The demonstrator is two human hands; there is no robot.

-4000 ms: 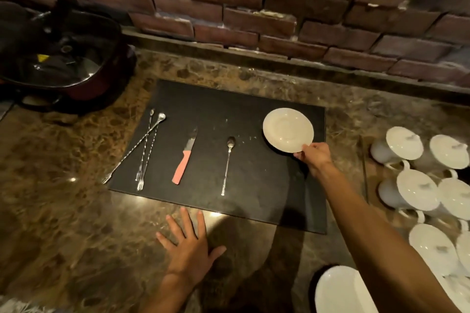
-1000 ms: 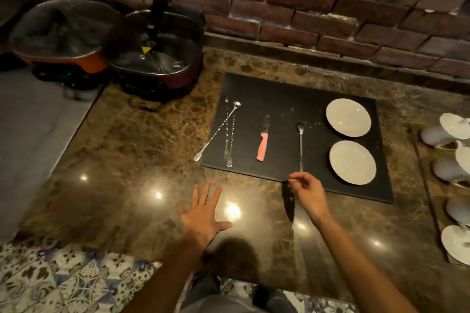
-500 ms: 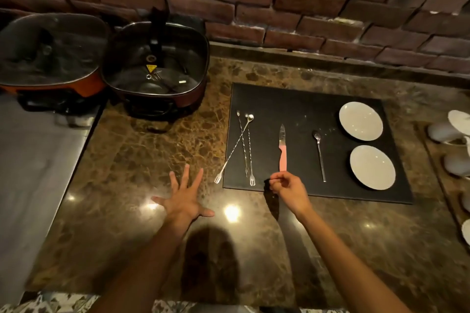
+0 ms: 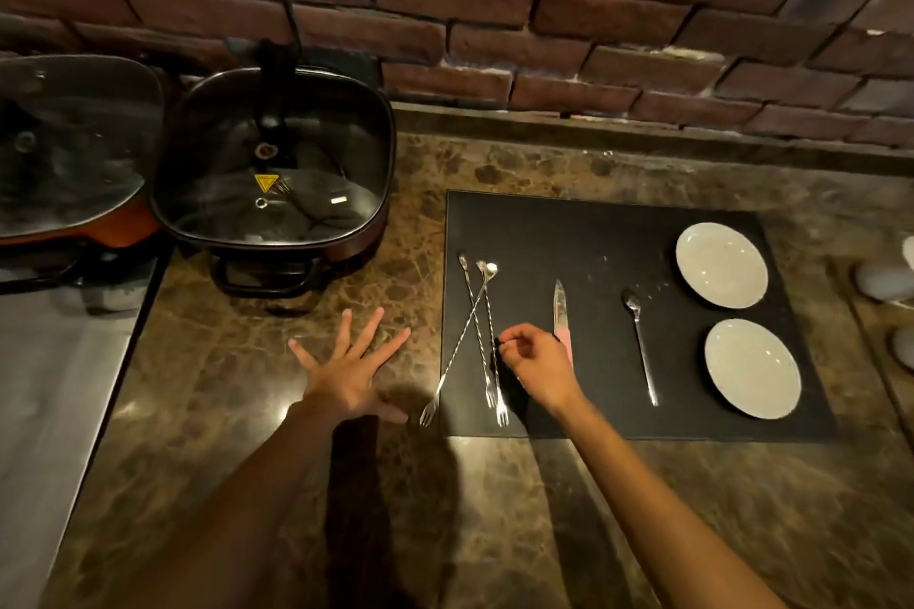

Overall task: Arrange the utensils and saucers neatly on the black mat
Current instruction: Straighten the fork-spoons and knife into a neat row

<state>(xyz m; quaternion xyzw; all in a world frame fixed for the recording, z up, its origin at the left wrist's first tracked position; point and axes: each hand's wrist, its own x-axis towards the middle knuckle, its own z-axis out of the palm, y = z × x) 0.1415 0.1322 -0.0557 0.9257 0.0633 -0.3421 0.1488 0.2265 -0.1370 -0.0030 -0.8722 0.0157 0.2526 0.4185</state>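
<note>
The black mat [image 4: 583, 232] lies on the brown marble counter. Two white saucers [image 4: 721, 265] [image 4: 752, 368] sit one behind the other at its right end. A spoon [image 4: 641, 351] lies straight to their left. Only the blade of the pink-handled knife [image 4: 560, 307] shows; my right hand covers most of its handle. Three long twisted forks lie at the mat's left. One [image 4: 457, 351] crosses the others diagonally, its tines off the mat. My right hand [image 4: 536, 361] pinches the shaft of the rightmost long fork [image 4: 487, 302]. My left hand [image 4: 346, 373] rests flat on the counter, fingers spread.
Two lidded electric pans [image 4: 272, 163] [image 4: 64, 148] stand at the back left against the brick wall. A steel surface [image 4: 49, 391] borders the counter on the left. White cups [image 4: 885, 279] sit at the right edge.
My right hand has moved left along the mat's front, from the spoon past the knife to the long forks. The second saucer was set down earlier. The view has shifted.
</note>
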